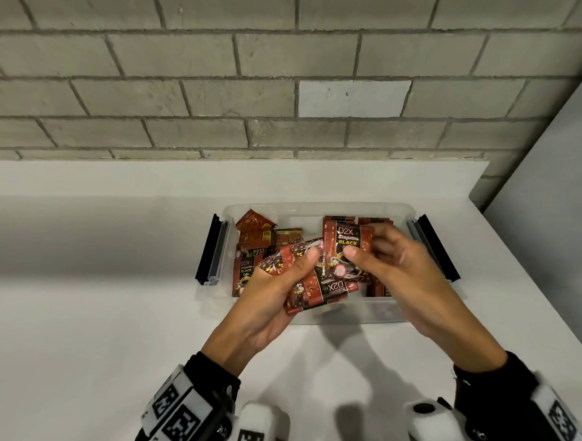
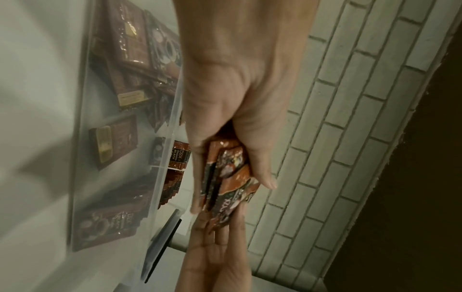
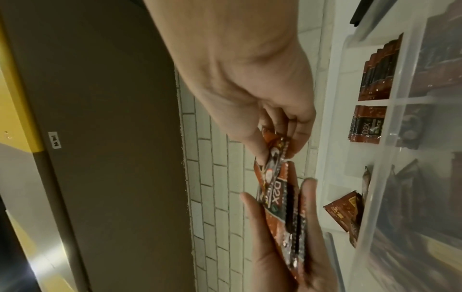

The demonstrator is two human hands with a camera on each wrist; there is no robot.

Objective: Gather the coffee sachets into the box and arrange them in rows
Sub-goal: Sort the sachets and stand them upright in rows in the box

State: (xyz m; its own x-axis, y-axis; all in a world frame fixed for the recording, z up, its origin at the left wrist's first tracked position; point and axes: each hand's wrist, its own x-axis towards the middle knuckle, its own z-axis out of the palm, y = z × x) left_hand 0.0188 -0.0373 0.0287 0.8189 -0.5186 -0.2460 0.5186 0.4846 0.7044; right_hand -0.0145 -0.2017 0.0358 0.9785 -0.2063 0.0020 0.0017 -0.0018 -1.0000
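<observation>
A clear plastic box [image 1: 316, 208] stands on the white counter. My left hand [image 1: 291, 273] hovers over its front edge and grips a fanned bundle of red-and-black coffee sachets [image 1: 323, 287], which the left wrist view shows wedged between thumb and fingers [image 2: 230, 170]. My right hand [image 1: 374, 256] pinches one upright sachet [image 1: 345, 242] at the bundle's right side; the pinch [image 3: 275, 150] is also visible in the right wrist view. Several sachets stand in rows [image 1: 372, 220] in the box's right part. Loose sachets [image 1: 254, 232] lie jumbled in its left part.
Black latches stick out from the box's left end [image 1: 212, 250] and right end [image 1: 437, 248]. A grey brick wall [image 1: 287, 88] rises behind the counter's white backsplash. The counter's right edge [image 1: 529, 261] runs diagonally close to the box.
</observation>
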